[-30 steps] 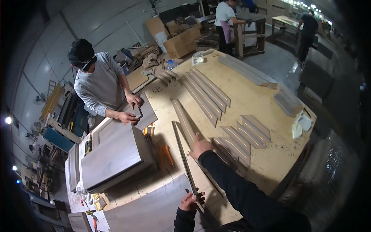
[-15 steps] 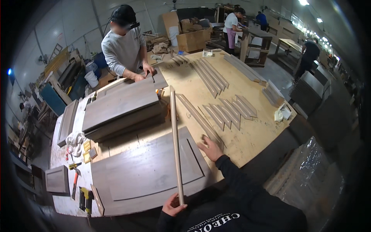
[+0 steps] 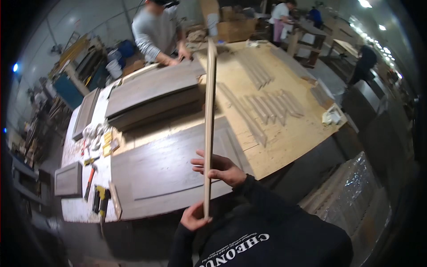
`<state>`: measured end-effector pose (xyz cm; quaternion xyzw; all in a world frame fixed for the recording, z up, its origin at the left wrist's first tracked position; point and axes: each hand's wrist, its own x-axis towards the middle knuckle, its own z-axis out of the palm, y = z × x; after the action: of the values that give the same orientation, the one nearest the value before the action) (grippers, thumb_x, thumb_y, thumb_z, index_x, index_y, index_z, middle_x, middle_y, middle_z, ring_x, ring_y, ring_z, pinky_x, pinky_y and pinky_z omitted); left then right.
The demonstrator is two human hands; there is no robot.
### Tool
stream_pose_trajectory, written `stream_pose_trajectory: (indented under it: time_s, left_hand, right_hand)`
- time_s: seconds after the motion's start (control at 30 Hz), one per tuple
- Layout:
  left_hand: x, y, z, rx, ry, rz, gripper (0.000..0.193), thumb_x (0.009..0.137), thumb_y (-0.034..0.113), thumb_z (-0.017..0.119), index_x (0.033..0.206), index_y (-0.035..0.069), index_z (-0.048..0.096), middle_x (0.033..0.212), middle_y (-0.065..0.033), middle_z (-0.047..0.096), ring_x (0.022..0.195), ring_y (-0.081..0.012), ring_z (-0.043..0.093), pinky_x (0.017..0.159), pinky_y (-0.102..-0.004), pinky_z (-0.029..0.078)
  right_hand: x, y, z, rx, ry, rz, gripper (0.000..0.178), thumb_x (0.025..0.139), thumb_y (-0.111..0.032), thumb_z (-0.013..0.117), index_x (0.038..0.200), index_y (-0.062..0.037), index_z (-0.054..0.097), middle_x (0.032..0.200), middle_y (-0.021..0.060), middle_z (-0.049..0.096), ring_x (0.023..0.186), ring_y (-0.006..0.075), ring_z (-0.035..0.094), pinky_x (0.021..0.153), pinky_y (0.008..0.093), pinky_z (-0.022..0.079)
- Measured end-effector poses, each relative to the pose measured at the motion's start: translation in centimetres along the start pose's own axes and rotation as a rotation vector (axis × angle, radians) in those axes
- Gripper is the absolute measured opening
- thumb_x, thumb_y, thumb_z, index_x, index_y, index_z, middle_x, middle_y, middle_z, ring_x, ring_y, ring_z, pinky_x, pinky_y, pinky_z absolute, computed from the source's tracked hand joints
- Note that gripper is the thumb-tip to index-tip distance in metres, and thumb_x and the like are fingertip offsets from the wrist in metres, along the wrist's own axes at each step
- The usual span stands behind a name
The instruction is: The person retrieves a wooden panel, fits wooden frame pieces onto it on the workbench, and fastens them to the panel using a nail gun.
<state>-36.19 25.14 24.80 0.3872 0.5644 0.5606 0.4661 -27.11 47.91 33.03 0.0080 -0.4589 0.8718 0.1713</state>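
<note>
A long, narrow wooden moulding strip [image 3: 210,102] stands tilted up in front of me, its far end raised. My left hand [image 3: 194,217] grips its lower end. Partway up, my right hand [image 3: 224,170] is closed around it, thumb on the near side and fingers passing behind. Beneath the strip, a large grey-brown cabinet door panel [image 3: 169,155] with a recessed centre lies on the worktable [image 3: 284,153]. Farther right on the board, another long strip [image 3: 242,115] rests beside several short mitred strips [image 3: 273,107].
A stack of grey-brown panels [image 3: 155,84] stands far left, where a co-worker [image 3: 155,33] rests both hands. A nail gun [image 3: 102,199], a hammer [image 3: 90,181] and a small framed panel [image 3: 67,179] lie at the left. Several long strips [image 3: 253,69] lie at the back; plastic-wrapped material [image 3: 356,191] sits right.
My right hand has left the strip lying on the table and closed around the held one. The held strip has been lifted and turned more upright. My view has shifted.
</note>
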Motion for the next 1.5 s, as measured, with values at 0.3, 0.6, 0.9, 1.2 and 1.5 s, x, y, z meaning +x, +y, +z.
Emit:
stream_pose_trajectory:
  time_s: [0.3, 0.6, 0.9, 1.2, 1.5]
  left_hand:
    - [6.2, 3.3, -1.8, 0.095, 0.188, 0.078, 0.087, 0.072, 0.012, 0.075, 0.143, 0.004, 0.025, 0.139, -0.0134, 0.039, 0.129, -0.0251, 0.038, 0.103, -0.0382, 0.032]
    - [13.6, 15.9, -7.1, -0.228, -0.157, 0.075, 0.079, 0.089, 0.053, 0.044, 0.137, -0.008, 0.028, 0.14, -0.0244, 0.033, 0.132, -0.0321, 0.031, 0.105, -0.0426, 0.026]
    - [20.3, 17.7, -11.1, -0.37, -0.816, 0.189, 0.072, 0.092, 0.048, 0.043, 0.138, -0.005, 0.026, 0.123, -0.025, 0.05, 0.113, -0.0386, 0.051, 0.089, -0.0458, 0.048]
    - [19.2, 18.9, -15.6, 0.095, -0.22, 0.296, 0.064, 0.089, 0.045, 0.053, 0.129, -0.005, 0.044, 0.11, -0.0212, 0.059, 0.1, -0.0283, 0.06, 0.09, -0.0375, 0.046]
    - [12.5, 15.3, -18.2, 0.339, 0.032, 0.314, 0.048, 0.081, 0.008, 0.058, 0.127, -0.001, 0.049, 0.109, -0.016, 0.061, 0.099, -0.0226, 0.059, 0.09, -0.0333, 0.044]
  right_hand:
    - [2.6, -4.0, -1.8, -0.322, 0.045, -0.121, 0.057, 0.08, 0.005, 0.063, 0.133, -0.0016, 0.041, 0.125, 0.0114, 0.054, 0.111, 0.0208, 0.054, 0.095, 0.0337, 0.044]
    - [7.3, 1.8, -2.3, 0.639, -0.54, 0.161, 0.084, 0.074, -0.039, 0.07, 0.136, 0.0022, 0.03, 0.116, 0.0195, 0.055, 0.094, 0.0266, 0.061, 0.085, 0.0365, 0.049]
    - [11.5, 2.7, 0.9, 0.747, -0.794, 0.081, 0.082, 0.076, -0.029, 0.072, 0.135, 0.0081, 0.029, 0.119, 0.0246, 0.053, 0.103, 0.0319, 0.058, 0.09, 0.0374, 0.047]
    - [10.6, 3.8, 0.1, 0.358, -0.289, -0.007, 0.073, 0.079, -0.035, 0.069, 0.135, -0.0005, 0.036, 0.123, 0.0147, 0.053, 0.105, 0.0219, 0.058, 0.092, 0.0336, 0.046]
    - [12.0, 6.3, 2.8, 0.045, 0.564, -0.199, 0.051, 0.085, -0.015, 0.065, 0.129, -0.0058, 0.04, 0.119, 0.014, 0.055, 0.102, 0.0216, 0.06, 0.086, 0.0301, 0.05]
